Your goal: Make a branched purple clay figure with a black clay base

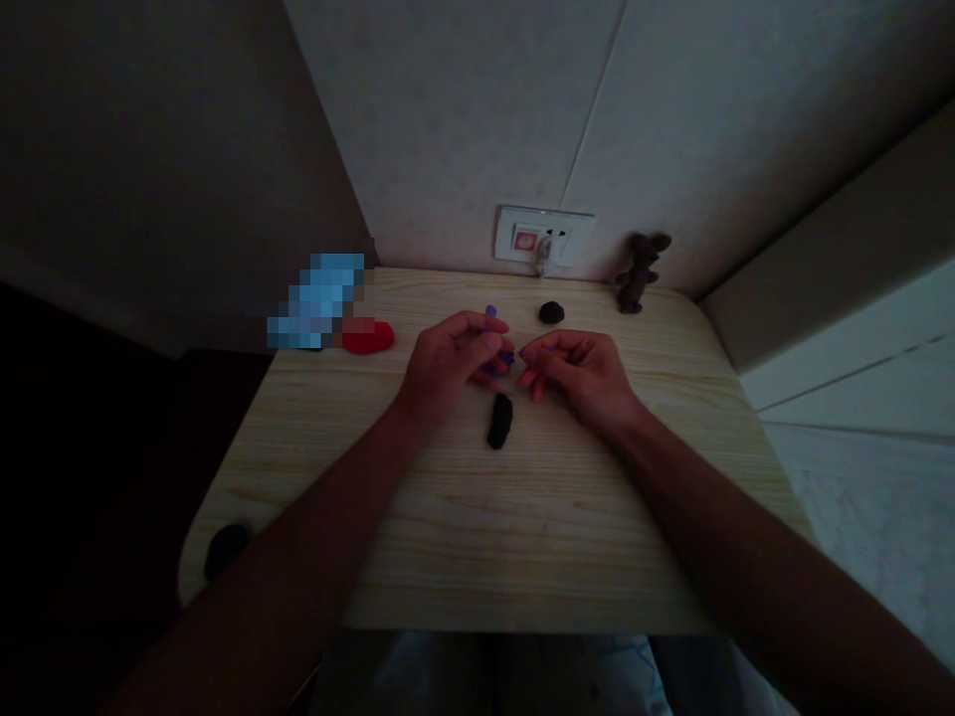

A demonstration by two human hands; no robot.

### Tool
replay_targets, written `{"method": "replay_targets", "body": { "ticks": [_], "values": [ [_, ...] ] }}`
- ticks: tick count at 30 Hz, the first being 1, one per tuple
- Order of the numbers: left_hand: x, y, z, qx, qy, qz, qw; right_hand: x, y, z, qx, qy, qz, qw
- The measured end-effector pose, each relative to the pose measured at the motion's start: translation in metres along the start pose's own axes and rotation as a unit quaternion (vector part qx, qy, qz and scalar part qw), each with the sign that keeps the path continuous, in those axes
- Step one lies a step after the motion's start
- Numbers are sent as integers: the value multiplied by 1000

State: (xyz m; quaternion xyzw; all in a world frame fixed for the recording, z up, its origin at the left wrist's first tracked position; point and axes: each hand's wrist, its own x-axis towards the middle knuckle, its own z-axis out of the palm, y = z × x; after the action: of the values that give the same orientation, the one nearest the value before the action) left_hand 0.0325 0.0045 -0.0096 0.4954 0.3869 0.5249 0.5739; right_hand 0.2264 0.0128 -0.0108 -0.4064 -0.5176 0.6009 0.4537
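Observation:
My left hand (454, 360) is closed around a small purple stick-shaped thing (490, 312), whose top pokes up above the fingers. Lower down, a darker purple bit (508, 358) shows by the fingertips; most of it is hidden. Just to the right, my right hand (578, 370) has thumb and forefinger pinched together. A trace of purple appears among its fingers, too small to make out. Below and between the hands lies an elongated black lump (500, 421), like modelling clay. A rounder dark lump (551, 312) rests beyond them.
A dark brown big-eared figure (637, 274) stands at the back right of the wooden table (463, 557). Toward the back left are a red piece (369, 338) and a blurred-out blue object (320, 298). A black round thing (226, 550) lies beside my left forearm. Behind is a wall socket (544, 237) with a plug.

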Motion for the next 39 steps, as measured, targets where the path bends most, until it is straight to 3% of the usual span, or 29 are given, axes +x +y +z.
{"method": "replay_targets", "body": {
  "ticks": [4, 12, 17, 25, 39],
  "values": [
    [0, 1, -1, -3, 20, 6, 1000, 0, 1, -1, 24, -15, -5, 1000],
    [-5, 6, 0, 21, -14, 25, 999, 1, 4, -2, 32, 1, -33, 999],
    [-8, 7, 3, 37, -11, 4, 999, -2, -1, 3, 58, 6, -29, 998],
    [-6, 0, 6, 50, -43, -6, 998, -4, -5, 7, 13, 20, -33, 999],
    [-6, -4, 5, 89, -37, 21, 995, -5, -4, 8, -34, 54, -26, 998]
  ]
}}
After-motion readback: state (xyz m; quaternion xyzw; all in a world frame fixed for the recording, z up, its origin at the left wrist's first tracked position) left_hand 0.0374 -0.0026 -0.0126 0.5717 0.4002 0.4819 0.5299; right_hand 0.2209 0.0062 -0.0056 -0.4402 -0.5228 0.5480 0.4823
